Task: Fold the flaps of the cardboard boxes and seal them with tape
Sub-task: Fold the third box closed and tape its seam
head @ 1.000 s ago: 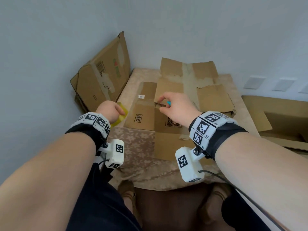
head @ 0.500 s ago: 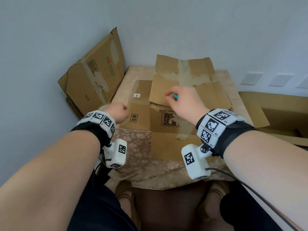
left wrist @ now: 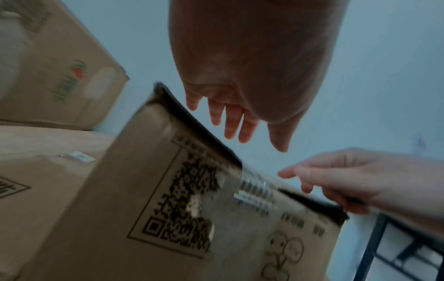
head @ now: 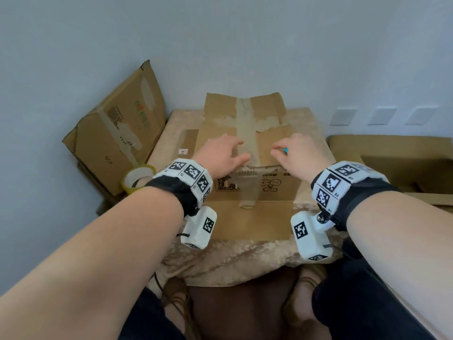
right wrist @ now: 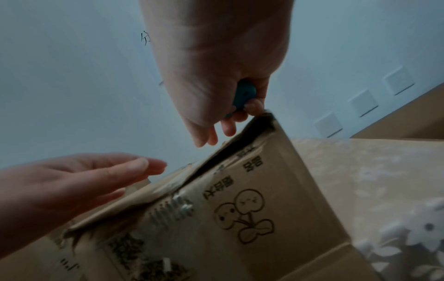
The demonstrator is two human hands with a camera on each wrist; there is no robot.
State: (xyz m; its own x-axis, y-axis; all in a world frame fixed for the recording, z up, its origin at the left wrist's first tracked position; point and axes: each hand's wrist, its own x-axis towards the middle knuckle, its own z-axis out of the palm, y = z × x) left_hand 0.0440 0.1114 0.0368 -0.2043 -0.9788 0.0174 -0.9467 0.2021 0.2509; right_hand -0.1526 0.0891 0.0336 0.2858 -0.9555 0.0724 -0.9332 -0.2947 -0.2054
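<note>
So, left fingers [head: 236, 143] now spread flat on the top flaps [head: 245, 141] of the cardboard box [head: 255, 192], holding nothing; a second ago that left hand [head: 220, 153] was out at 9 o'clock by the tape roll [head: 137, 179]. Right fingers [head: 278, 149] half-curled round a small teal tool [head: 285, 150] while pressing the flap edge at 3 o'clock of the old tape strip. Right hand [head: 296, 155] slid over from the centre. Box sits mid-table [head: 235, 261], flaps down and meeting. Tape roll parked at 9 o'clock, beside the leaning box [head: 115, 136]. Folding looks done, probably; sealing not started, so grabbing the roll seems next.
</note>
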